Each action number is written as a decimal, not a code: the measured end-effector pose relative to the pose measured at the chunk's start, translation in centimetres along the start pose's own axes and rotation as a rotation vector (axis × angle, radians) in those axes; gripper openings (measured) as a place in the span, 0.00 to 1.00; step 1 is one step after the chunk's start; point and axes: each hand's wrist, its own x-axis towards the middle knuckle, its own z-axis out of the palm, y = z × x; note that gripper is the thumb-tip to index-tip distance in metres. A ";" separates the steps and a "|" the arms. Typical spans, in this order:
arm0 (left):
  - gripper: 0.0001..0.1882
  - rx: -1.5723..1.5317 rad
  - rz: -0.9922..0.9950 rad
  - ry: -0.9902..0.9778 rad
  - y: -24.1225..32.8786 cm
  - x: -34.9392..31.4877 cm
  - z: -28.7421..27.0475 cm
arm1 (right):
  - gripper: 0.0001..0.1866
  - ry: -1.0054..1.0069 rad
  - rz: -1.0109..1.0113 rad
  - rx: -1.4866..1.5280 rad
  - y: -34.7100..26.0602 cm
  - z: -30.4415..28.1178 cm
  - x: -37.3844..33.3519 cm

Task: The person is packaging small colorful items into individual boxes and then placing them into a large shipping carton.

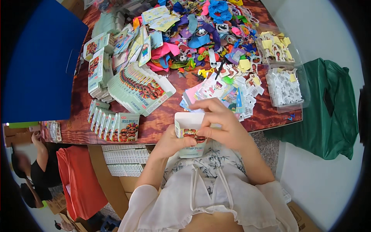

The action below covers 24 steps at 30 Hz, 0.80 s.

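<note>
In front of my body, just past the table's near edge, a pale green carton [191,152] with printed cartoon figures stands upright with its top flap raised. My left hand [170,142] grips it from the left, thumb across the front. My right hand [221,121] pinches the right side near the open top, thumb in front and fingers behind. What lies inside the carton is hidden. Beyond my right hand lies a loose pile of printed cards [212,88]. A short row of standing cartons [126,129] lines the near edge to the left, below a fanned stack of flat cartons [129,91].
A heap of colourful toy pieces [201,40] covers the far table. Clear trays [288,103] hold small stickers or cards at the right. A blue panel [38,62] stands left, a green bag [324,112] hangs right. Below left sits a cardboard box [102,166] of packed cartons; another person [44,168] is beyond.
</note>
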 end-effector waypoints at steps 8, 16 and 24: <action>0.32 -0.044 0.065 0.137 -1.4 1.7 0.3 | 0.10 0.132 0.326 0.423 1.4 2.7 -0.7; 0.24 0.193 0.372 0.407 -0.1 0.6 2.1 | 0.08 0.298 0.379 0.356 2.6 1.9 -0.7; 0.26 0.432 0.411 0.326 0.6 0.3 2.8 | 0.12 0.257 0.388 0.440 1.9 2.3 -0.8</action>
